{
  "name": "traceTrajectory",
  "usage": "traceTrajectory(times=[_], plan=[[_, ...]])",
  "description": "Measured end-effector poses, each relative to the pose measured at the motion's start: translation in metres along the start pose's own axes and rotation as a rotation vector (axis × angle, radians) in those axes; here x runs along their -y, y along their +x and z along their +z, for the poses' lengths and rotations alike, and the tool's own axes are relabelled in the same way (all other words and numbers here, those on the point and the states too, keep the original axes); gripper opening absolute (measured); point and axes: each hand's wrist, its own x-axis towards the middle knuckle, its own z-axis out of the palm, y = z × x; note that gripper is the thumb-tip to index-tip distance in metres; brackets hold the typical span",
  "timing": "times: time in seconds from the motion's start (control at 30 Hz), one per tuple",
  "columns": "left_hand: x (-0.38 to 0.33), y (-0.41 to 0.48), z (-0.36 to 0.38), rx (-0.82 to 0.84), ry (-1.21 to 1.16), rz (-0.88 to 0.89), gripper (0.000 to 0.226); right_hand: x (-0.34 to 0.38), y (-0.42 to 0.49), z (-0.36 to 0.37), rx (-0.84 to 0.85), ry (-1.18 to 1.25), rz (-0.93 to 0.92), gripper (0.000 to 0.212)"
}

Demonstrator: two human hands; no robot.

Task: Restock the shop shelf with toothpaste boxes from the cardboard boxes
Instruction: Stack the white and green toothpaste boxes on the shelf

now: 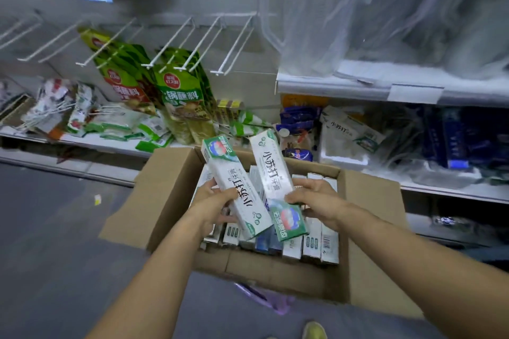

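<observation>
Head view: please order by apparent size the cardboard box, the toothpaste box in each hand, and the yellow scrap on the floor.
1. cardboard box, clearly the largest.
2. left-hand toothpaste box and right-hand toothpaste box: they look alike, so they are not ranked.
3. yellow scrap, the smallest, though it is farther from the camera.

Two white toothpaste boxes with green ends and black lettering are held at centre frame over an open brown cardboard box (170, 187). The left toothpaste box (237, 190) points its green end to the upper left, gripped by the left hand (217, 206). The right toothpaste box (274, 173) has its green end down, gripped by the right hand (314, 201). The packed boxes (311, 242) stand upright in rows inside.
</observation>
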Motion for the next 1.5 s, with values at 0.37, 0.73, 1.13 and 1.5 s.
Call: traceTrajectory(times=[0.37,0.73,1.13,1.5], plan=[[-0.075,-0.107,0.031,0.132,-0.119,0.236,0.021,0.119,-0.120,-0.024,0.020,-0.276,-0.287,0.055],[-0.169,-0.184,0.057,0.259,-0.207,0.488,0.029,0.197,-0.208,-0.035,-0.341,-0.770,-0.615,0.073],[-0.308,-0.226,0.082,0.344,-0.236,0.714,0.025,0.324,-0.269,-0.108,-0.673,-1.005,-0.920,0.057],[-0.439,-0.193,0.162,0.260,-0.341,0.830,0.010,0.495,-0.241,-0.230,-0.873,-1.223,-1.082,0.073]])
